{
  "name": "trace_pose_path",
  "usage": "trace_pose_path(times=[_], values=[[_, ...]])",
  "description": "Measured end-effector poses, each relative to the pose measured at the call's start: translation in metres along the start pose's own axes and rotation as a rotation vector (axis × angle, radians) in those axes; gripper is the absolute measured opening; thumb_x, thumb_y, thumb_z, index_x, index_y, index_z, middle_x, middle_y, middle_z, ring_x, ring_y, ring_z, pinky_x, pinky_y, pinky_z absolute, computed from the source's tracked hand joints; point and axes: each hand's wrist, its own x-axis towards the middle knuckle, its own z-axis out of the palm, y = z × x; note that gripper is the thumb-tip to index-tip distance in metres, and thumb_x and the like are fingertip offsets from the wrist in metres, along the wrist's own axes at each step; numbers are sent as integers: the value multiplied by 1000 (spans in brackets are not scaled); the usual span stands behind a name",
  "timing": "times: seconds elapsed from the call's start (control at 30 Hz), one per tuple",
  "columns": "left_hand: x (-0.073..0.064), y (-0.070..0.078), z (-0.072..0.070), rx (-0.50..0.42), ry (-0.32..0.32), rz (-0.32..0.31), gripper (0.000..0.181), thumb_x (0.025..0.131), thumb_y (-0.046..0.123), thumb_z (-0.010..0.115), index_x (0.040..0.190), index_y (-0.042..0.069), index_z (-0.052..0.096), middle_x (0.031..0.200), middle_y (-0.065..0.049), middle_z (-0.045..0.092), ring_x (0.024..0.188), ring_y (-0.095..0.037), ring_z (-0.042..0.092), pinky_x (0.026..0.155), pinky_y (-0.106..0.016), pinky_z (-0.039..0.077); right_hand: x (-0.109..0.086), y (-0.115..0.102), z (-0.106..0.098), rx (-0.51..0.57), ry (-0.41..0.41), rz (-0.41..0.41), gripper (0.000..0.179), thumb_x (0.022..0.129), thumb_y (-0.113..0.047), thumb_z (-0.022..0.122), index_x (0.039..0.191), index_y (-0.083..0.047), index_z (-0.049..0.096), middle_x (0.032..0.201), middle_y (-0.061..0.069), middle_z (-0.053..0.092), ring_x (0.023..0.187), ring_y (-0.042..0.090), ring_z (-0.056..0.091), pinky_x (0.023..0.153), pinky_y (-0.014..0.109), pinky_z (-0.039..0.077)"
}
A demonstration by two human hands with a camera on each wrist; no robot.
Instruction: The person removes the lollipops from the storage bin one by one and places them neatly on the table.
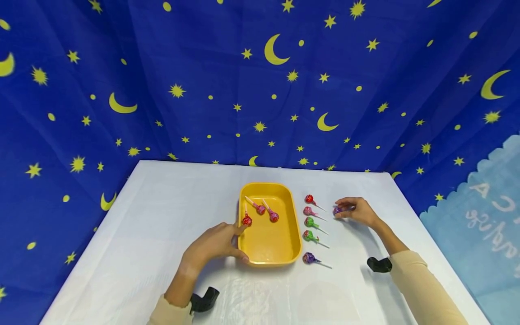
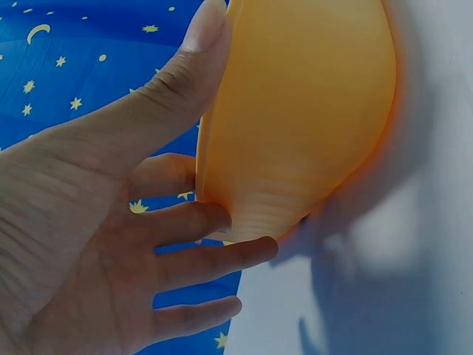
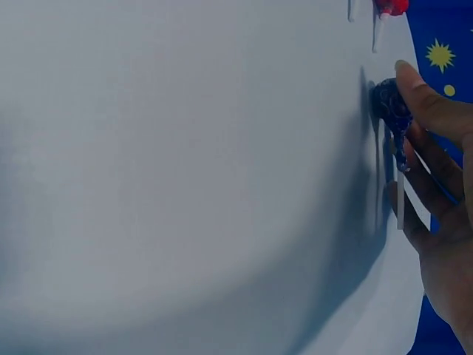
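Note:
A yellow tray (image 1: 270,261) stands mid-table with a red lollipop (image 1: 247,220) and two pink lollipops (image 1: 274,217) inside. My left hand (image 1: 215,243) grips the tray's left rim near the front corner; its index finger reaches over the edge, and other fingers spread along the outer wall (image 2: 310,111). Right of the tray, my right hand (image 1: 355,211) pinches a purple lollipop (image 3: 390,103) by its wrapped head, thumb on the near side. Its white stick (image 3: 400,200) points back toward the palm, close over the table. Part of that head is hidden by the thumb.
Between the tray and my right hand runs a column of lollipops: red (image 1: 309,199), pink (image 1: 308,211), two green (image 1: 309,222) and purple (image 1: 308,257), sticks pointing right. A blue star-patterned cloth (image 1: 227,67) hangs behind the white table (image 1: 170,194).

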Motion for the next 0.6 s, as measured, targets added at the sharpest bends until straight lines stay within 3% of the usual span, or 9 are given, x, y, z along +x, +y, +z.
trace_pose_path(times=[0.13,0.37,0.47,0.6], values=[[0,0,0,2,6,-5,84,63,46,87,133,6,61,117,-8,71,83,-13,53,83,-37,48,4,-6,-2,-10,18,11,39,80,-13,81,112,6,68,102,21,72,86,11,66,73,19,51],[-1,0,1,9,-1,-9,88,63,47,86,137,8,58,95,1,68,77,-14,49,71,-33,40,14,-19,-2,-13,37,13,39,85,-15,76,116,7,66,113,26,68,103,39,63,81,23,52],[-1,1,0,7,2,-6,87,63,46,87,136,7,58,104,-1,71,78,-14,49,72,-32,42,19,-27,-1,-4,35,3,39,86,-14,75,117,7,65,114,27,67,103,39,63,82,22,52],[-1,1,0,8,4,-1,86,63,45,87,135,6,59,102,0,71,78,-14,49,73,-32,42,24,-48,5,3,31,-14,36,88,-11,73,118,7,65,115,27,66,102,35,64,84,26,53]])
